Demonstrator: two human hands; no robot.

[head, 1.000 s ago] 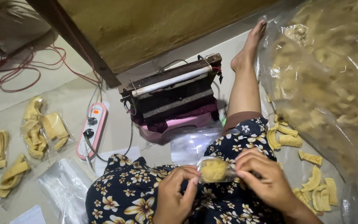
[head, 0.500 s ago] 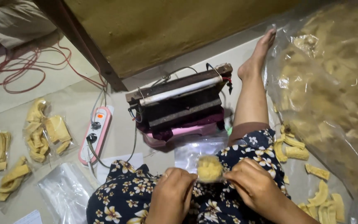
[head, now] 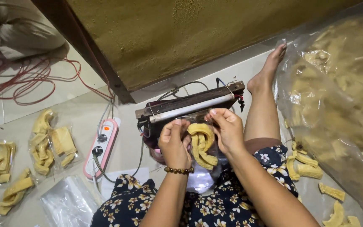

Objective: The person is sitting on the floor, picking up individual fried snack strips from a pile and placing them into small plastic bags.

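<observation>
1. Far to my left, sealed packets of yellow crackers [head: 43, 143] lie flat on the tiled floor [head: 17, 113], with a pile of empty clear bags [head: 66, 204] nearer my knee; I leave them where they lie.
2. The pink power strip [head: 101, 147] lies just left of the sealer, its cord plugged in, and I keep the bag off it.
3. My left hand [head: 174, 143] pinches the left top corner of the small clear bag of crackers [head: 201, 145]; the grip is closed on the film, not the food.
4. The bag hangs upright between my hands, its mouth just below the white bar of the heat sealer [head: 190, 110]. To my mind the film should be pulled taut and level so the seam lands flat, with no cracker near the bar.
5. My right hand [head: 227, 130] clamps the right top corner likewise.
6. The big bag of loose crackers [head: 337, 101] sits well to my right.
</observation>
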